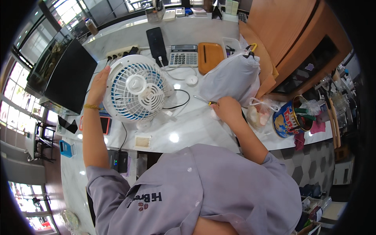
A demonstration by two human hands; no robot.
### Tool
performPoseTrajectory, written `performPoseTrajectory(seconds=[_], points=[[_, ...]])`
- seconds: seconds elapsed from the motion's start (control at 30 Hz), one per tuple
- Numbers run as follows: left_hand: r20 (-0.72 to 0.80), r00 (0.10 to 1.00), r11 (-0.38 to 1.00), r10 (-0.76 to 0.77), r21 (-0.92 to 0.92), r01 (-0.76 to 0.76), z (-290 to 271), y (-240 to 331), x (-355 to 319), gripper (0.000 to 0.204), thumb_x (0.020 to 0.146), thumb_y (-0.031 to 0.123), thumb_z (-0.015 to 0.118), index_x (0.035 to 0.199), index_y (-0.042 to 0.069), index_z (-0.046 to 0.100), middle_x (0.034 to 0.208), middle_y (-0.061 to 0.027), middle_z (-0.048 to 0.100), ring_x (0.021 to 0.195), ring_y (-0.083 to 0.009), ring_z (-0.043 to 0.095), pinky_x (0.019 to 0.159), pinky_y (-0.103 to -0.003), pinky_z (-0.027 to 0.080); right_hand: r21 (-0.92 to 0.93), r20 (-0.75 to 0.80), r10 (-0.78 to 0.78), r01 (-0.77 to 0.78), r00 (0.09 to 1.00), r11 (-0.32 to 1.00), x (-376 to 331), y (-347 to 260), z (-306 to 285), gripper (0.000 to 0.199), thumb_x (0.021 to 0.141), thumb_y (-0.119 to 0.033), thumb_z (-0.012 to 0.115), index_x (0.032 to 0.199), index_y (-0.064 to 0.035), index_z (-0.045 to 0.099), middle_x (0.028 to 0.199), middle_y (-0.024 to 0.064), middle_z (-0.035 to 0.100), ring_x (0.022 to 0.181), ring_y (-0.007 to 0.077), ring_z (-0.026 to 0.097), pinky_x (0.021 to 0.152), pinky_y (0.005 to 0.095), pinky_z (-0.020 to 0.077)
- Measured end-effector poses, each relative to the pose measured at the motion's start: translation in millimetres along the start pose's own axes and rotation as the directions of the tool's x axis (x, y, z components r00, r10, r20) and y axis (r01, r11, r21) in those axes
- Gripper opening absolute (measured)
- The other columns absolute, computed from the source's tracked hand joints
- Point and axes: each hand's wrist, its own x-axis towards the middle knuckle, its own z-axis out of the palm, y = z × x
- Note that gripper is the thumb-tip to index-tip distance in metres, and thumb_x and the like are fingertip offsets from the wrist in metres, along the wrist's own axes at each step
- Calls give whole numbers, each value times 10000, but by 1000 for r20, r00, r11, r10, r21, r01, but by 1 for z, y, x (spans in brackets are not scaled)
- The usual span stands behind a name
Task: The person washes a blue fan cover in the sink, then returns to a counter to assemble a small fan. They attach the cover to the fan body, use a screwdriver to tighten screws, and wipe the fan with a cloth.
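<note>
Left hand (100,84), fingers around white fan (138,88); right hand (227,108), fingers tight around screwdriver (211,103)

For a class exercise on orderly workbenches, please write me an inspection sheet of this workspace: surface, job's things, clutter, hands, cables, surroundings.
Surface: white marbled table.
Job's things: white fan, blue showing through its grille; slim tool, seemingly a screwdriver.
Clutter: dark phone, calculator, brown tray holding a dark stick, full plastic bag, blue tin.
Hands: left hand on the fan's left rim, its grip unclear; right hand closed on the tool.
Cables: white cable plugged into the phone; black cord curving beside the fan.
Surroundings: large black screen at left; wooden cabinet at right.
</note>
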Motion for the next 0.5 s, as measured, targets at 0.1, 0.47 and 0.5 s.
performPoseTrajectory(seconds=[0.1,0.47,0.5], points=[[-40,988,978,152,149,-144,2,-7,2,476,990,408,454,1133,-14,620,995,-58,664,863,-120,580,795,-257,448,15,-84,-15,16,996,1000,5,-9,15,307,773,-340,710,826,-39,684,865,155,665,781,332,656,695,414,512],[65,997,997,-32,-67,37,19,19,-9,450,966,382,499,1172,-4,602,1036,-79,652,921,-139,595,836,-271,459,507,-395,-346,516,851,691,-1,-61,-58,137,840,-132,642,912,-16,646,881,144,613,790,306,614,659,385,476],[78,994,992,-70,-96,77,17,22,-12,450,960,365,509,1201,-8,580,1082,-94,643,959,-154,601,862,-276,459,579,-324,-377,497,868,646,-5,-77,-81,135,838,-116,639,925,-14,651,886,149,612,790,307,611,655,377,473]])
